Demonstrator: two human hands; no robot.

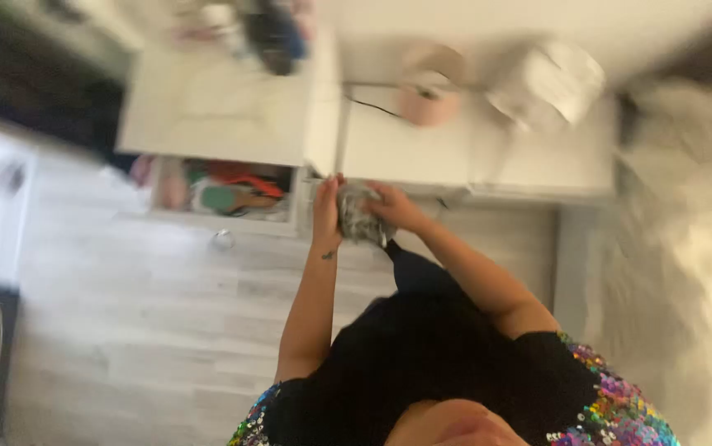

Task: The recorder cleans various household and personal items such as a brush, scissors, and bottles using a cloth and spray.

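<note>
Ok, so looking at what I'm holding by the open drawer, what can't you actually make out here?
- Head view: the grey crumpled bundle between the left hand and right hand is motion-blurred; its kind cannot be told.
- Open drawer: its contents are only coloured smears.
- On the white dresser top, the pink round thing and pale thing are blurred shapes.
- Top edge cuts off the dark pile.

White desk top [472, 153] with a pink round thing [430, 95], a black cable [372, 106] and a white blurred object [548, 83].
</note>
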